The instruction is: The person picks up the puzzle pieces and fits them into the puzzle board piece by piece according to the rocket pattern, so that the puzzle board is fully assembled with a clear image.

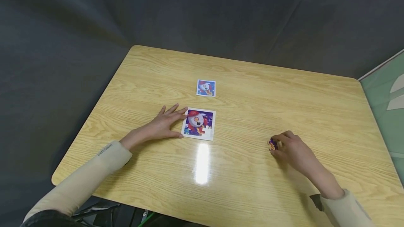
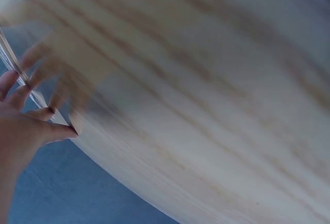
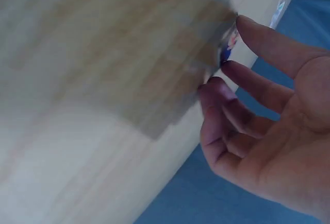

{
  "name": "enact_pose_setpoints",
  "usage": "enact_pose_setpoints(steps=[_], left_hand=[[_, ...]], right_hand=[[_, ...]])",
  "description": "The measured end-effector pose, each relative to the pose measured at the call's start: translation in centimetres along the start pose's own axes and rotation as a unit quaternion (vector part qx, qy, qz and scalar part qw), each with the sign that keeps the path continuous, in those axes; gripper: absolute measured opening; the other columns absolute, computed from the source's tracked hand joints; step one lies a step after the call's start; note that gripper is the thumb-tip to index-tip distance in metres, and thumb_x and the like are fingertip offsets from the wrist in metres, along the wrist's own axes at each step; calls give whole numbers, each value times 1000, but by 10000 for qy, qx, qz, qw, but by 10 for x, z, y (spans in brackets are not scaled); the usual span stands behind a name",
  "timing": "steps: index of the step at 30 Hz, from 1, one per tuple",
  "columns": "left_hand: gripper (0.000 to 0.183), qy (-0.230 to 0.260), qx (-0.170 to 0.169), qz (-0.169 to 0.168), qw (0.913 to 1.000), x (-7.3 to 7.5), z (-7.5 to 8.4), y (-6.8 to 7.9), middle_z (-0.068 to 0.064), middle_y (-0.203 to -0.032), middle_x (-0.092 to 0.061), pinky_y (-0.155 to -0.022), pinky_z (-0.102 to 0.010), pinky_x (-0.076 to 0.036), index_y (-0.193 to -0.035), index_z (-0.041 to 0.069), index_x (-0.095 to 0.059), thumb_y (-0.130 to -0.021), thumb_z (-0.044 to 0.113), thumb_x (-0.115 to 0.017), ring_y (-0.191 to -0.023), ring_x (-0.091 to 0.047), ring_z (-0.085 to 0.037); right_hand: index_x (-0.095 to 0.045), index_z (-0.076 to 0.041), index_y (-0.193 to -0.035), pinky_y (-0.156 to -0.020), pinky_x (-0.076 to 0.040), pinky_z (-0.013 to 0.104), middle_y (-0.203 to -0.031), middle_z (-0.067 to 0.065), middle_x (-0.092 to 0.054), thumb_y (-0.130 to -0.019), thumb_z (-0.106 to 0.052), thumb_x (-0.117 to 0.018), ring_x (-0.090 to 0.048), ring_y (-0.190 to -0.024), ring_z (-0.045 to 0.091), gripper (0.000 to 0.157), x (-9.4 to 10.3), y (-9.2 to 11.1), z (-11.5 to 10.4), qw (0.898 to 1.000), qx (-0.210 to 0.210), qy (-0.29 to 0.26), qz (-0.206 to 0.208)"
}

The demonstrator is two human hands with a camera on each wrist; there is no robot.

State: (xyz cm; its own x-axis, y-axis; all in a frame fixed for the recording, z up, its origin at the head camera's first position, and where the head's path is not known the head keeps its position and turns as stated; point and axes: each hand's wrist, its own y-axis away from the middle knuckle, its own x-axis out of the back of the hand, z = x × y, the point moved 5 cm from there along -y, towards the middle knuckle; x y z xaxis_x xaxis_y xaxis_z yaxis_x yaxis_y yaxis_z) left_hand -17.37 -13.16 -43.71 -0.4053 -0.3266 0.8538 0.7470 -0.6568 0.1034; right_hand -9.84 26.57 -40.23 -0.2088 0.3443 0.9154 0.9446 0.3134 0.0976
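Observation:
A square jigsaw puzzle (image 1: pixel 196 123) in a white frame lies mid-table, with a red, white and purple picture. White backing shows at its lower right corner. My left hand (image 1: pixel 164 124) rests at the frame's left edge, thumb and fingers spread and touching it. Well to the right, my right hand (image 1: pixel 294 152) pinches a small purple and orange puzzle piece (image 1: pixel 272 144) between thumb and fingers. The right wrist view shows this piece (image 3: pixel 229 46) edge-on at the thumb tip, close to the tabletop; whether it touches the table I cannot tell.
Beyond the puzzle lies a small picture card (image 1: pixel 206 88) with a similar image. The wooden table (image 1: pixel 252 90) has rounded corners and a bright light reflection in front of the puzzle. Dark cloth (image 1: pixel 202 13) hangs behind it, and a green panel (image 1: pixel 386 115) stands at the right.

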Motion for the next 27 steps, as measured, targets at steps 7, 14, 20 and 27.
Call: enact_pose_setpoints(steps=[7, 14, 20, 27], left_hand=[[75, 7, -15, 20, 10000, -1, -1, 0, -2, -159, -20, -112, -63, 5, -143, 12, -45, -83, 48, -72, -147, -4, -31], [76, -40, -8, 26, 10000, -1, -1, 0, -2, -160, -20, -112, -63, 5, -143, 12, -45, -83, 48, -71, -147, -4, -31], [75, -6, -28, 51, 10000, 0, 0, 0, -3, -159, -21, -112, -64, 4, -143, 11, -45, -83, 46, -72, -147, -4, -31], [75, -30, 15, -3, 10000, -1, 0, 0, -2, -160, -20, -112, -62, 5, -144, 12, -44, -83, 47, -71, -147, -3, -30]], right_hand=[[-65, 3, -115, -57, -48, 27, -98, 14, -60, -77, -9, -80, -56, -78, 20, 42, -4, 5, 4, 9972, 412, -169, 593], [-66, 4, -103, -58, -51, 27, -90, 9, -59, -72, -5, -82, -58, -76, 18, 37, -6, 5, 2, 9893, 902, -241, 1118], [-64, 5, -102, -67, -53, 34, -93, 11, -59, -76, -9, -81, -59, -82, 21, 34, -9, 2, 4, 9940, 591, -433, 816], [-67, 2, -97, -65, -55, 35, -90, 6, -63, -76, -14, -82, -62, -80, 19, 30, -15, -2, -7, 9931, 718, -309, 870]])
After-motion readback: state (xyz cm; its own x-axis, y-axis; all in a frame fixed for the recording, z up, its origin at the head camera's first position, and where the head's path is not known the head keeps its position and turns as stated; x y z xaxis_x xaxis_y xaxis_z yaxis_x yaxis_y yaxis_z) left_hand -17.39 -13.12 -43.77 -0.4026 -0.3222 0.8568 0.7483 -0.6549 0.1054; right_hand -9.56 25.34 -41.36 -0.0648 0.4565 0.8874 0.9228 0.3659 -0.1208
